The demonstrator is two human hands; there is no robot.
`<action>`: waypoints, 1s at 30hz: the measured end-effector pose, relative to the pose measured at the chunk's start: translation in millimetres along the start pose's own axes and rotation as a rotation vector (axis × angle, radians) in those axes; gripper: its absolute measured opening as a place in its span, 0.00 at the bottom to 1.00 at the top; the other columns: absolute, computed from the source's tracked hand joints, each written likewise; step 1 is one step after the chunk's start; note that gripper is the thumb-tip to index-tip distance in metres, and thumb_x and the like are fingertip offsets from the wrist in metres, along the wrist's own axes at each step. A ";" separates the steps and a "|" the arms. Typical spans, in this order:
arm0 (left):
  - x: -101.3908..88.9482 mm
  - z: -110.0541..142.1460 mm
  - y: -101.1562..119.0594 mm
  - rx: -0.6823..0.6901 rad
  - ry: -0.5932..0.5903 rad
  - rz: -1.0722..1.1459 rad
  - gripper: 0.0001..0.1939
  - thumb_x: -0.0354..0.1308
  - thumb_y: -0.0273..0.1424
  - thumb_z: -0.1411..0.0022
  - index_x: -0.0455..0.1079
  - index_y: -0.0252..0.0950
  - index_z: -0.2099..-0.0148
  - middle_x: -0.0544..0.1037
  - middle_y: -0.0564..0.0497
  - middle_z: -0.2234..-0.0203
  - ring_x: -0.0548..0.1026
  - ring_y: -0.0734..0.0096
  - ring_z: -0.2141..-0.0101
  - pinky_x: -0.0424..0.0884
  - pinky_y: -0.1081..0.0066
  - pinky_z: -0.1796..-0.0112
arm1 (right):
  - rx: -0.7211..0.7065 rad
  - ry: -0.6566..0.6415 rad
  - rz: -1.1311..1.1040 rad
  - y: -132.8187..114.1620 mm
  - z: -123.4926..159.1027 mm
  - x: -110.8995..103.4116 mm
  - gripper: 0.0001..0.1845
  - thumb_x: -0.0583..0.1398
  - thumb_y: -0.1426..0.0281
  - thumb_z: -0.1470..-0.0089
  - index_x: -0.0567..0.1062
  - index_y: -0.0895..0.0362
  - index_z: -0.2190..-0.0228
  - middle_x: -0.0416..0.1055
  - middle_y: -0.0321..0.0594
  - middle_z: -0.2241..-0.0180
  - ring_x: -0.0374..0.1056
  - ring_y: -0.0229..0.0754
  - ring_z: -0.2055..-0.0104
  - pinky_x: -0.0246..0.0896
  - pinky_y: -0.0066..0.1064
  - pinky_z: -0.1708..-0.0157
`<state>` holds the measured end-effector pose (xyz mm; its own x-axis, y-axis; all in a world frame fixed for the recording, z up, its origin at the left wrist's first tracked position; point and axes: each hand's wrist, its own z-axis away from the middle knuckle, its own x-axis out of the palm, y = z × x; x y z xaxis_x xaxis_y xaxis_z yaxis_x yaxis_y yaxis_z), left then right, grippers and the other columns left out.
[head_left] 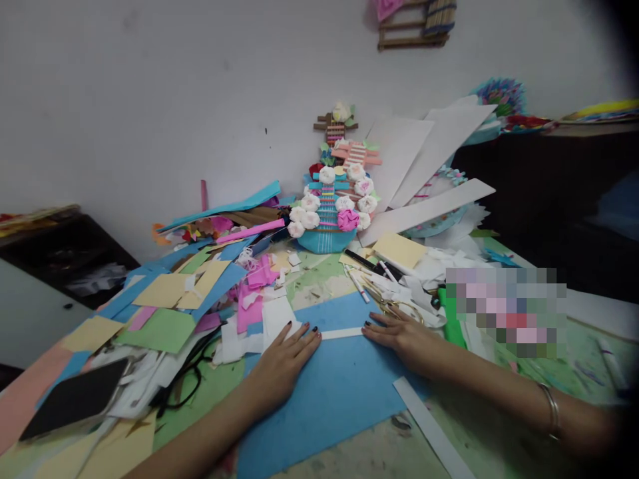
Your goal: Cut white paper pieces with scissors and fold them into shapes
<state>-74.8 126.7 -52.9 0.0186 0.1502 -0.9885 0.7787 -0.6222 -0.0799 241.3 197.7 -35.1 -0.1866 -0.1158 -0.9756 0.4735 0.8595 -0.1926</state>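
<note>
A narrow white paper strip (342,333) lies across the upper part of a large blue paper sheet (334,392). My left hand (287,364) rests flat with fingers stretched out, its fingertips on the strip's left end. At the other end, the fingers of my right hand (404,336) press down, also stretched out and flat. Both ends of the strip are covered by my fingers. A second, longer white strip (432,426) lies slanted at the sheet's lower right edge. Just beyond my right hand are gold-handled scissors (412,307), partly hidden.
Paper scraps (164,329) and a dark phone (74,399) crowd the left side. A blue paper craft piece with white flowers (327,213) stands against the wall. White boards (439,206) lean at right, near a yellow paper pad (399,250) and pens (359,287).
</note>
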 end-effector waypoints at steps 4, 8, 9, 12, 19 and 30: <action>-5.5 -2.6 -0.1 0.002 -0.018 0.034 0.32 0.40 0.16 0.39 0.50 0.40 0.35 0.63 0.48 0.40 0.53 0.62 0.37 0.50 0.51 0.40 | 0.020 -0.002 0.003 -0.7 -1.5 -0.5 0.36 0.51 0.85 0.51 0.63 0.53 0.42 0.67 0.46 0.45 0.53 0.53 0.37 0.41 0.58 0.40; -10.9 -4.6 -0.2 -0.007 -0.067 0.053 0.33 0.41 0.15 0.42 0.51 0.39 0.35 0.62 0.49 0.39 0.51 0.61 0.37 0.50 0.50 0.40 | 0.033 -0.042 0.024 -1.2 -1.9 -3.1 0.38 0.51 0.85 0.53 0.62 0.51 0.41 0.66 0.43 0.44 0.53 0.55 0.37 0.42 0.60 0.42; -11.8 -4.6 -0.2 -0.013 -0.076 0.058 0.33 0.41 0.15 0.42 0.51 0.39 0.35 0.62 0.49 0.39 0.51 0.61 0.37 0.50 0.49 0.40 | 0.034 -0.046 0.030 -1.3 -2.3 -4.3 0.38 0.51 0.85 0.53 0.62 0.51 0.41 0.66 0.43 0.44 0.53 0.55 0.37 0.42 0.60 0.42; -17.8 -6.5 0.2 -0.024 -0.090 0.090 0.33 0.42 0.15 0.42 0.52 0.40 0.36 0.62 0.48 0.39 0.51 0.62 0.36 0.49 0.49 0.40 | 0.043 -0.064 0.056 -3.3 -6.1 -11.3 0.37 0.51 0.86 0.53 0.64 0.50 0.43 0.68 0.44 0.46 0.55 0.55 0.38 0.45 0.58 0.43; -47.7 -40.3 9.4 -0.037 -0.078 0.130 0.14 0.48 0.26 0.38 0.68 0.35 0.52 0.77 0.43 0.56 0.61 0.52 0.41 0.51 0.44 0.41 | 0.107 -0.102 0.098 -15.5 -28.9 -39.8 0.23 0.53 0.83 0.51 0.77 0.52 0.58 0.76 0.46 0.58 0.72 0.48 0.57 0.60 0.37 0.57; -6.1 -55.2 42.0 -0.119 -0.021 0.115 0.30 0.45 0.42 0.34 0.54 0.24 0.38 0.59 0.28 0.40 0.57 0.48 0.39 0.56 0.50 0.43 | 0.137 0.050 0.130 -56.3 -57.1 -8.6 0.19 0.51 0.78 0.42 0.68 0.66 0.49 0.68 0.56 0.49 0.61 0.49 0.42 0.56 0.40 0.45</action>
<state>-7.6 142.0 -43.2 0.1003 0.0666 -0.9927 0.8411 -0.5387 0.0489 167.1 178.8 -9.8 -0.1575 0.0193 -0.9873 0.6089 0.7890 -0.0817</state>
